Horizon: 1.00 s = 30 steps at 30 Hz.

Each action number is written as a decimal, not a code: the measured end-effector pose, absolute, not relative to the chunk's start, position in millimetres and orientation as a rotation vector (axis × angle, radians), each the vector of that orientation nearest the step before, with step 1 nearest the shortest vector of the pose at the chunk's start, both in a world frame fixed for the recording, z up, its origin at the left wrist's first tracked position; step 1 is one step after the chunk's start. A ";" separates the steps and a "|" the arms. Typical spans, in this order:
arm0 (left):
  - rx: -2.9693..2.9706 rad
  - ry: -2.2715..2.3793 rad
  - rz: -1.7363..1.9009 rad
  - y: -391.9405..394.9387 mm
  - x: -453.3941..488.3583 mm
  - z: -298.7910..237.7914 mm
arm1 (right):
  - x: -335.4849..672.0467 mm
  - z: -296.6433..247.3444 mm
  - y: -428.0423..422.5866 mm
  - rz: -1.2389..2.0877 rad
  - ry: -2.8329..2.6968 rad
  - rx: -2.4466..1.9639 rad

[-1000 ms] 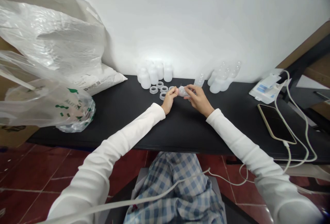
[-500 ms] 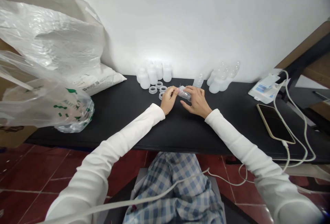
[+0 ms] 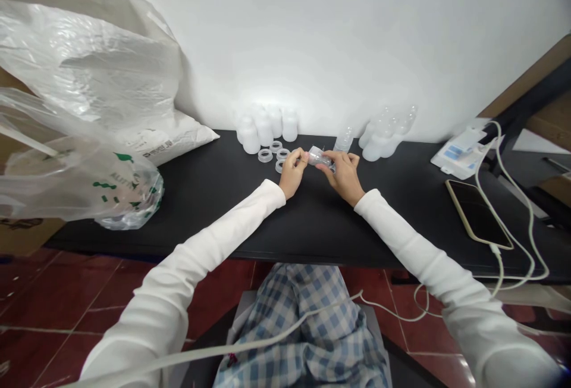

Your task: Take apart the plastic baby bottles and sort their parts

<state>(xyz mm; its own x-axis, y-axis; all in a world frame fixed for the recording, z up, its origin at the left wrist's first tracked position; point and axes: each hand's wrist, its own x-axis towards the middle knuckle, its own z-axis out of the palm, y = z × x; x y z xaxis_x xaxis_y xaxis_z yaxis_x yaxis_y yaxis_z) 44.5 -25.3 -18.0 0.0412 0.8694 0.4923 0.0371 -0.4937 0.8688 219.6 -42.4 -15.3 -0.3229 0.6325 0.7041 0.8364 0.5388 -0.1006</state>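
Between my hands, just above the black table (image 3: 321, 221), is a small clear plastic piece (image 3: 319, 156); its exact kind is hard to make out. My left hand (image 3: 292, 171) pinches its left end between thumb and fingertips. On its right end, the thumb and fingers of my right hand (image 3: 343, 172) are closed. Several translucent rings (image 3: 264, 155) lie beside my left hand, one partly covered by it. A clear ribbed plastic cup-like stack (image 3: 344, 138) leans just beyond my right hand.
Several frosted white bottles (image 3: 289, 125) stand against the wall at the back. More white bottles with clear tops (image 3: 379, 145) are grouped to the right. A phone (image 3: 477, 214), cables and a clear case (image 3: 459, 153) lie at the right; plastic bags (image 3: 89, 66) fill the left.
My right thumb has moved up onto the clear plastic piece, and its fingers have closed around the right end. The piece has turned slightly; my left hand has barely moved.
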 end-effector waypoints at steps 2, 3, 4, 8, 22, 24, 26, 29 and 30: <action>1.607 0.924 1.532 -25.1 46.3 -18.6 | 218.6 -14.8 -42.5 -0.387 -2.073 -1.176; 1.584 0.925 1.534 -24.8 47.0 -18.9 | 218.0 -14.1 -42.8 -0.398 -2.080 -1.166; 1.550 0.930 1.536 -24.4 47.5 -19.4 | 217.5 -13.2 -43.3 -0.414 -2.095 -1.150; 1.389 0.990 1.515 -21.4 47.8 -23.1 | 217.2 -7.0 -47.6 -0.522 -2.271 -1.070; 1.393 1.048 1.563 -23.0 44.4 -25.9 | 221.6 -6.2 -50.0 -0.548 -2.300 -1.052; 1.399 1.053 1.559 -23.6 44.3 -25.1 | 221.4 -6.9 -48.5 -0.511 -2.228 -1.135; 1.419 1.042 1.556 -24.3 45.2 -24.4 | 222.8 -7.8 -46.4 -0.499 -2.180 -1.207; 1.452 1.034 1.571 -24.6 46.7 -24.2 | 225.3 -9.3 -44.3 -0.499 -2.162 -1.260; 1.455 1.038 1.577 -24.2 46.6 -24.5 | 225.7 -9.5 -44.2 -0.501 -2.170 -1.260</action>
